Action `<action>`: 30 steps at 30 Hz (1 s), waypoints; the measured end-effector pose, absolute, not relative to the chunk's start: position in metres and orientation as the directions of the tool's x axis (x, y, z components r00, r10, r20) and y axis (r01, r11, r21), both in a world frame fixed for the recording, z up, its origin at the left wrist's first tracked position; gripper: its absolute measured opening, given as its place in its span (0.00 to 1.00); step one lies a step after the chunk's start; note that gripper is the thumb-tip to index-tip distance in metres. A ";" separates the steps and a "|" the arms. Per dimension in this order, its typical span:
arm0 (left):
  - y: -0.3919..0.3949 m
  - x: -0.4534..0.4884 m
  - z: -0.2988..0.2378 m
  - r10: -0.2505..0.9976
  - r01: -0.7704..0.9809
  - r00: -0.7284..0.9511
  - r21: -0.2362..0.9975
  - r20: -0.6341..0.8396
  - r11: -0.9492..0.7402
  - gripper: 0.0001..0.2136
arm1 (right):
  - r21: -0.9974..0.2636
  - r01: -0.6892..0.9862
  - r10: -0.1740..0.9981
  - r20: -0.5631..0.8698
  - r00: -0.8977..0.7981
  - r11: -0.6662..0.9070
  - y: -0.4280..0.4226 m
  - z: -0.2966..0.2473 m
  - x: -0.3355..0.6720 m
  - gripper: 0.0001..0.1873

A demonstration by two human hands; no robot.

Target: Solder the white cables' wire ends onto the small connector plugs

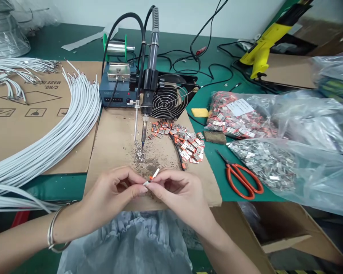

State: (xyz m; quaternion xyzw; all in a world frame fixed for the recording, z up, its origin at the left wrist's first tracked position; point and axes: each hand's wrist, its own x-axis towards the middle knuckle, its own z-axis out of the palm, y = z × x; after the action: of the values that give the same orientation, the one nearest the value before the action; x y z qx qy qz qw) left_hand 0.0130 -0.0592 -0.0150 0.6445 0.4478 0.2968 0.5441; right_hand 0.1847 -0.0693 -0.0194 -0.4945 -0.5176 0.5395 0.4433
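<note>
My left hand (118,186) and my right hand (180,190) meet above the near part of the cardboard sheet, both in a pinch. Between the right fingertips is a small USB plug (156,173) with a metal shell and an orange insert, tilted up to the right. The left fingertips press on a short white piece (146,183) at its lower end; it looks like a cable end, mostly hidden by the fingers. Just beyond the hands, a soldering iron (145,99) hangs tip down in its stand, beside a thin metal feed tube (136,125). Solder crumbs lie below the tip.
White cables (74,125) curve along the left. Loose USB plugs (190,144) lie right of the iron, near a fan (168,99). Orange-handled scissors (242,180), a bag of plugs (237,114) and a bag of metal shells (268,163) occupy the right. A solder spool (116,49) stands behind.
</note>
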 end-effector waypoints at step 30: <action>-0.065 0.035 -0.015 0.778 -0.275 0.466 0.767 -0.422 0.580 0.14 | -0.794 0.359 0.870 0.467 -0.157 0.491 -0.086 -0.035 0.191 0.12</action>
State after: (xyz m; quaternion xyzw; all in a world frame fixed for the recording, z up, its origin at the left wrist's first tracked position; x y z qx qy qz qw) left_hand 0.0355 -0.0648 -0.0152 0.3167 0.3969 0.3309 0.7954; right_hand 0.1908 -0.0861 -0.0350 -0.4306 -0.7137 0.2632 0.4858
